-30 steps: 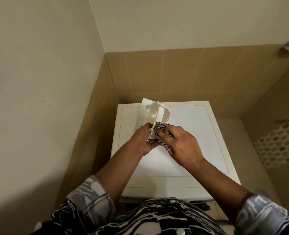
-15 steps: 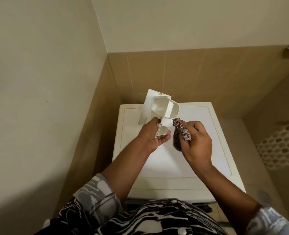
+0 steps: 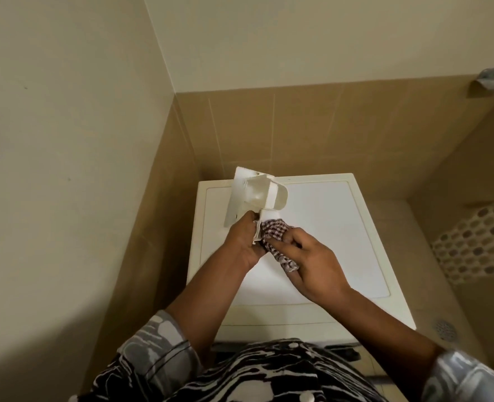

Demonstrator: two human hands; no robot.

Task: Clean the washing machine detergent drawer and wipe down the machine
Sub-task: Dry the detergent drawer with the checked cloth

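Head view: nearest, the right hand [image 3: 315, 265] has its fingers curled round a checked cloth [image 3: 273, 229], bunched and pushed leftward against the near end of the detergent drawer [image 3: 266, 195]. Just beyond, the left hand [image 3: 244, 245] grips that same near end from the left, so the cloth sits between the two hands. The drawer's long axis runs away from the person and upward, above the washing machine [image 3: 327, 227] top. Most of the drawer lies beyond the right fingertips, so wiping on likely means pushing away along that axis.
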